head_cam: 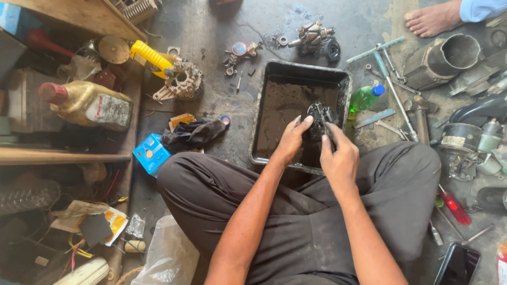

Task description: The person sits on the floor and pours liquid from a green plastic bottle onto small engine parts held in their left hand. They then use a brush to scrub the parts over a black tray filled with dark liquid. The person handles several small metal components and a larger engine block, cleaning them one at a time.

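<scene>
Landmark: I take the black metal tray [261, 113] on the floor as my reference; it holds a shallow pool of dark, dirty liquid.

Part in hand: a small black, grimy mechanical part [318, 119] sits over the tray's near right quarter, just above the liquid (its exact kind I cannot tell under the muck).

Left hand: my left hand [292, 140] has its fingers curled around the part's left side, closed on it.

Right hand: my right hand [339, 158] grips the part from the near right, fingers wrapped tight; whether it also holds a small brush or tool I cannot tell.

Step in hand: I judge this as washing or scrubbing the part over the tray, both hands working it.

Next move calls for: a firm hold on a slippery piece, turning it to reach uncleaned faces, and keeping it over the tray so drips fall back in.

Right of the tray: a green plastic bottle [363, 98] with a blue cap, touching the tray's rim; beyond it, long metal wrenches [393, 89].

Beyond the tray: a motor armature [311, 36].

Left of the tray: a dark rag [193, 133] and a small blue box [151, 153].
</scene>
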